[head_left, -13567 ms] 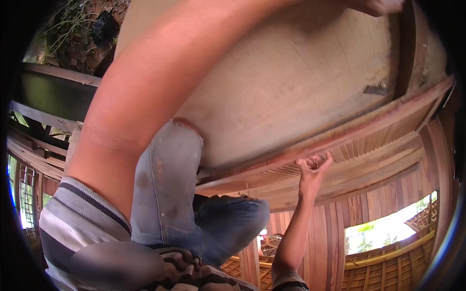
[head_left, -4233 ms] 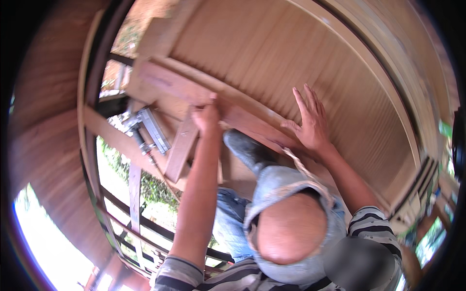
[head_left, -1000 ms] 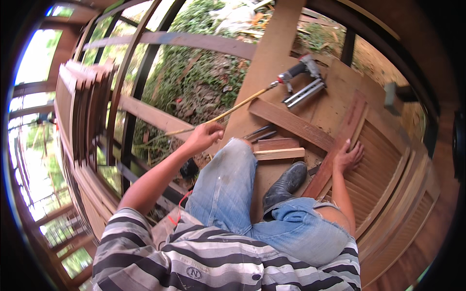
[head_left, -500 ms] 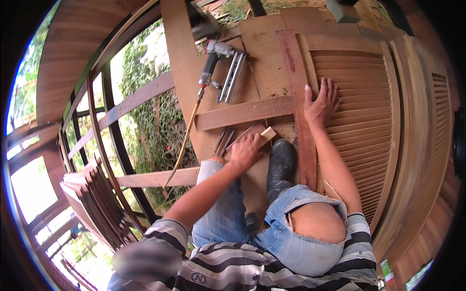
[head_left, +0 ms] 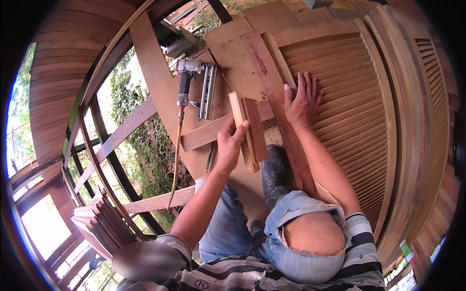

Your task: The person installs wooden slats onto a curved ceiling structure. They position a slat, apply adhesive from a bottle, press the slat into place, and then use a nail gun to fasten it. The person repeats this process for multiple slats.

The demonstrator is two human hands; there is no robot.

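Note:
My left hand [head_left: 230, 145] grips a wooden block [head_left: 255, 133] made of a pale strip and a reddish-brown piece side by side, thumb pressed on the pale strip. The block is tilted up above a ribbed plank [head_left: 201, 133]. With fingers spread, my right hand [head_left: 303, 101] lies flat on the louvered wooden panel [head_left: 344, 99], at its left edge. Beside that hand a long reddish-brown board [head_left: 264, 72] runs along the panel, its lower end by my knee.
A nail gun [head_left: 185, 82] with a yellow hose [head_left: 176, 162] lies on the wooden sheet left of the ribbed plank. My black boot [head_left: 274, 169] stands beside the long board. Stacked boards [head_left: 104, 223] lean at the lower left, near an open frame with plants below.
My left hand has lifted the block from low by my knee, up and turned it upright. My right hand stays on the panel. The whole view has shifted slightly.

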